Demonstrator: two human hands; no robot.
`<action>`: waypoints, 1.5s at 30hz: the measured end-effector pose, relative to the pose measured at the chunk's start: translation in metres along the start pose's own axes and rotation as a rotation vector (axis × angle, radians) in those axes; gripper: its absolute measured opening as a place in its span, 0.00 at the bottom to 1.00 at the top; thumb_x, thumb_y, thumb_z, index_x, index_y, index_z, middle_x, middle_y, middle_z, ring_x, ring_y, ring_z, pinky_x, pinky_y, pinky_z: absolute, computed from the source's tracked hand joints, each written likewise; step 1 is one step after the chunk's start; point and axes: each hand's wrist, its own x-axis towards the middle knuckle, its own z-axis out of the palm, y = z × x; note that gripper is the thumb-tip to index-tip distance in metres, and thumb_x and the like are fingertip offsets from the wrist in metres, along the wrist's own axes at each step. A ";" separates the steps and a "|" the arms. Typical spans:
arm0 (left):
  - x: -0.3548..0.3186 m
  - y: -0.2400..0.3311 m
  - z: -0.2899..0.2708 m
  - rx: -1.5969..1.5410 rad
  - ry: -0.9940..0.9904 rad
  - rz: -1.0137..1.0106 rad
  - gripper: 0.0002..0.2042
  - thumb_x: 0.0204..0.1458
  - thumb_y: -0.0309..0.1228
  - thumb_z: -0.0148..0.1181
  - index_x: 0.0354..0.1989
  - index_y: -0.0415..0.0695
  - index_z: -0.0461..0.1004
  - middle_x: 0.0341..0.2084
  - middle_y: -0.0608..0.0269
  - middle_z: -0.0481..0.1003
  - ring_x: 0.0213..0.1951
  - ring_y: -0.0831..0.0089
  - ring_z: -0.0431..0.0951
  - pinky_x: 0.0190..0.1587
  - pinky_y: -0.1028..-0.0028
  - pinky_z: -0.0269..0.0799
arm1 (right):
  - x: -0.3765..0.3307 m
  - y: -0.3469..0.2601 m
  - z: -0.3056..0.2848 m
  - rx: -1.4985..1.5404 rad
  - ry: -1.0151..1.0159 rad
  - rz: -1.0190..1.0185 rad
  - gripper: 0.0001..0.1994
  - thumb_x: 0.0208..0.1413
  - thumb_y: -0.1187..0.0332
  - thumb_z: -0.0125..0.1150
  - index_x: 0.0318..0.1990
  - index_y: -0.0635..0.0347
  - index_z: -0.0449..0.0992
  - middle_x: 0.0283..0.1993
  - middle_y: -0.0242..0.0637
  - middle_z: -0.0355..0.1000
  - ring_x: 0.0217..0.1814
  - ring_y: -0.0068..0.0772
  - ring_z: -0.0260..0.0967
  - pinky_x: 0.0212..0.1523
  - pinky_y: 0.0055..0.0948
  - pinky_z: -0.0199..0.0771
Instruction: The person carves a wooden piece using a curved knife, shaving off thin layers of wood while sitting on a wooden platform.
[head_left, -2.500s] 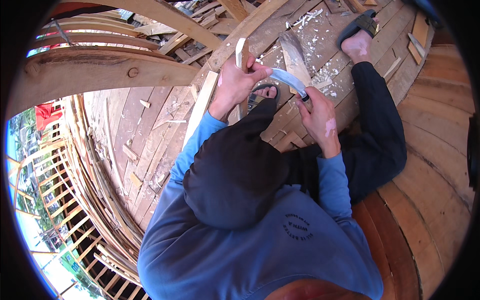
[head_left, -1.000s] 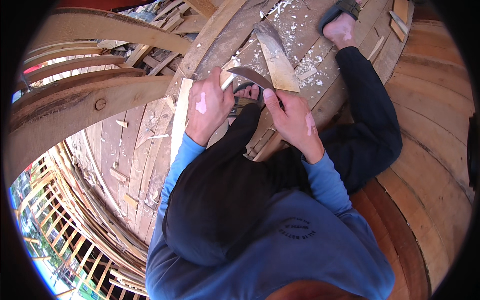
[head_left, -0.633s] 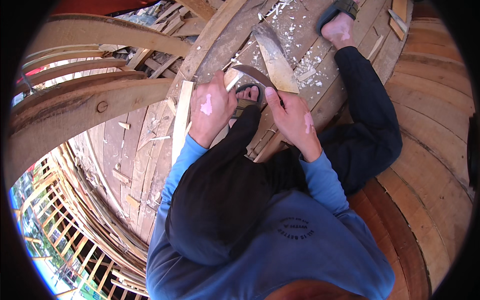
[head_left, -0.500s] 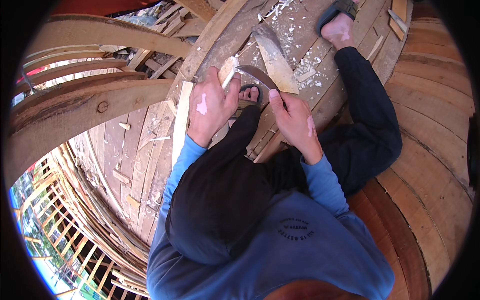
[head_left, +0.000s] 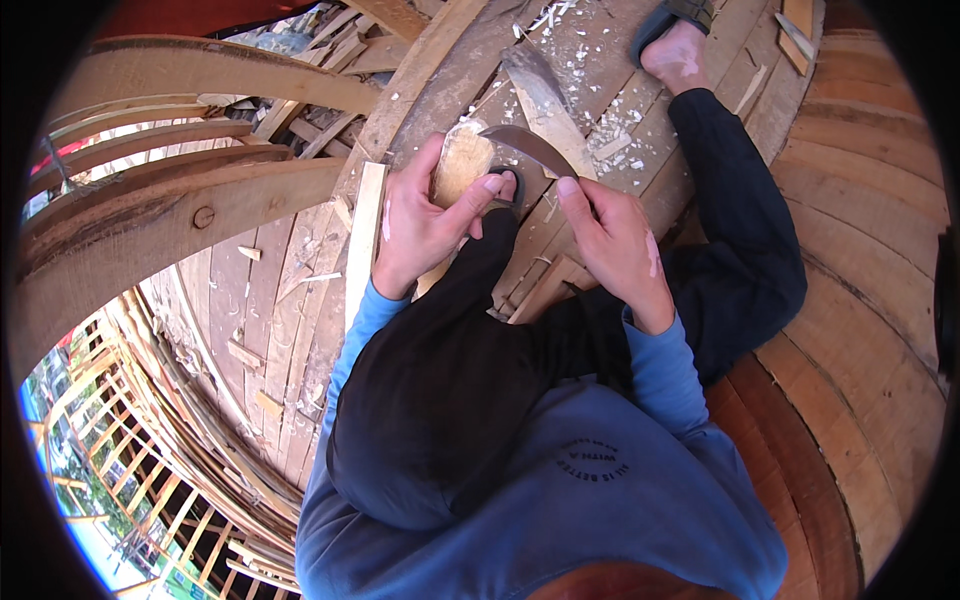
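My left hand [head_left: 418, 222] is closed around a pale, rough-faced block of wood [head_left: 463, 165], its thumb along the near side. The broad, fibrous face of the block is turned up; its lower part is hidden by the hand. In my right hand [head_left: 622, 245] is a curved knife [head_left: 537, 150], its dark blade arching left. The blade's tip lies at the block's upper right edge; whether it touches, I cannot tell. My fingers hide the knife's handle. Both hands are above my bent leg and sandalled foot [head_left: 508, 185].
White shavings [head_left: 612, 125] litter the plank floor [head_left: 640, 60] around a pointed flat board [head_left: 548, 110]. Curved wooden ribs [head_left: 160, 215] rise at the left, and a planked wall [head_left: 860, 200] curves along the right. A short wooden block [head_left: 548, 290] stands between my legs.
My left hand has turned the wood block, so its broad face now shows instead of a narrow edge. My right hand and the knife have shifted slightly right and down.
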 end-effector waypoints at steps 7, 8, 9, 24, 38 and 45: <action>-0.003 0.007 0.004 0.085 0.032 0.063 0.09 0.54 0.24 0.65 0.42 0.36 0.76 0.29 0.66 0.82 0.25 0.81 0.78 0.30 0.77 0.74 | -0.007 -0.006 0.000 -0.090 0.002 -0.067 0.26 0.69 0.51 0.52 0.26 0.67 0.70 0.24 0.60 0.68 0.30 0.66 0.69 0.31 0.52 0.65; -0.003 0.004 0.003 0.111 0.050 0.056 0.06 0.53 0.23 0.63 0.38 0.38 0.74 0.26 0.68 0.77 0.24 0.82 0.75 0.28 0.77 0.69 | -0.008 -0.008 0.000 -0.087 0.005 -0.073 0.26 0.69 0.51 0.52 0.27 0.67 0.71 0.24 0.60 0.68 0.30 0.67 0.69 0.31 0.52 0.65; -0.003 0.001 0.002 0.138 0.069 0.048 0.04 0.51 0.23 0.61 0.33 0.39 0.72 0.22 0.70 0.72 0.23 0.82 0.71 0.26 0.77 0.65 | -0.010 -0.010 0.000 -0.085 0.009 -0.080 0.25 0.69 0.52 0.52 0.27 0.67 0.71 0.24 0.60 0.68 0.30 0.67 0.69 0.31 0.53 0.65; -0.001 -0.014 -0.008 0.643 0.185 0.201 0.19 0.46 0.21 0.58 0.50 0.31 0.71 0.25 0.37 0.77 0.30 0.43 0.82 0.32 0.58 0.77 | -0.006 -0.017 0.008 -0.161 0.001 -0.067 0.25 0.70 0.52 0.49 0.33 0.68 0.77 0.28 0.60 0.73 0.33 0.67 0.71 0.38 0.56 0.68; -0.001 -0.001 0.012 0.465 0.100 0.085 0.14 0.49 0.23 0.59 0.45 0.34 0.72 0.28 0.42 0.78 0.32 0.47 0.81 0.36 0.59 0.74 | 0.019 0.005 0.002 0.049 0.113 0.134 0.29 0.70 0.47 0.49 0.30 0.69 0.76 0.19 0.53 0.65 0.21 0.49 0.59 0.29 0.44 0.64; -0.002 0.002 0.008 0.413 0.065 0.030 0.15 0.51 0.21 0.57 0.48 0.34 0.72 0.33 0.42 0.81 0.39 0.43 0.83 0.41 0.59 0.77 | -0.016 -0.007 0.002 -0.046 -0.029 0.067 0.26 0.69 0.50 0.52 0.32 0.70 0.77 0.22 0.58 0.67 0.25 0.60 0.67 0.30 0.46 0.66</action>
